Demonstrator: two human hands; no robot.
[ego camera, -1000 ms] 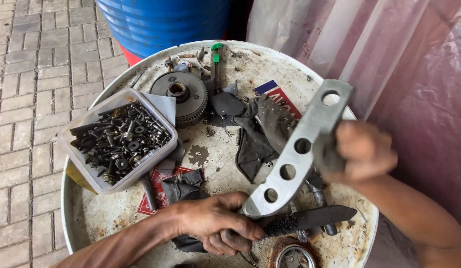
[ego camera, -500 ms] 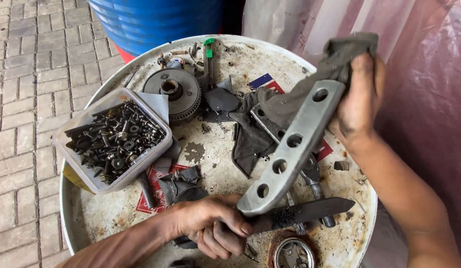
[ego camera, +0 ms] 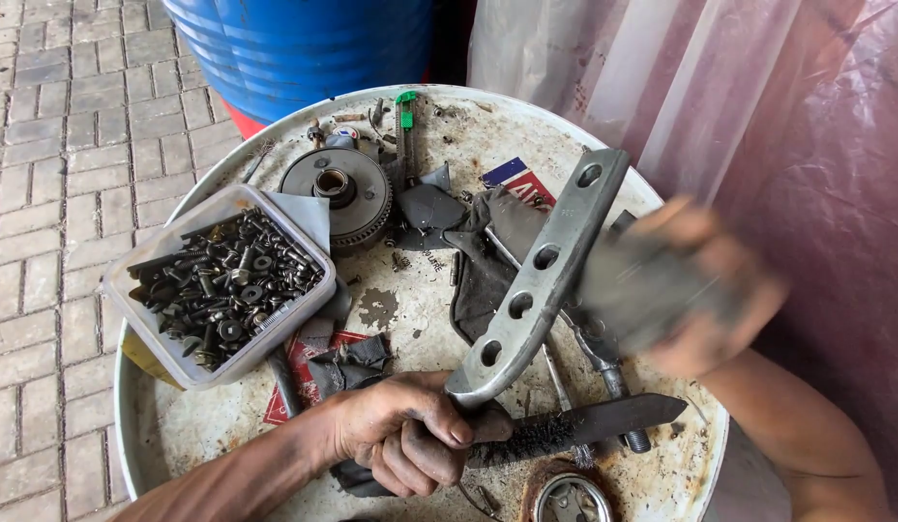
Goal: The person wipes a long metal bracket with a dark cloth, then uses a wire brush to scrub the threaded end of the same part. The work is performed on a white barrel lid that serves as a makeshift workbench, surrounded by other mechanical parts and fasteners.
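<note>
Left hand (ego camera: 405, 440) is gripping the drilled metal bracket (ego camera: 541, 275) at its low end at lower centre, blurred right hand (ego camera: 695, 285) is pinching a grey rag (ego camera: 642, 290) against it, wiping looking partway through, grime still showing.

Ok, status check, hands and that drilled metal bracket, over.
Left hand gripping metal bracket at its lower end. Right hand blurred, rubbing grey cloth along it. Wire brush lies underneath.

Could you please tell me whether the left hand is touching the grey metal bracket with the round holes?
Touching. The head view shows the left hand gripping the lower end of the metal bracket, thumb pressed against it.
</note>
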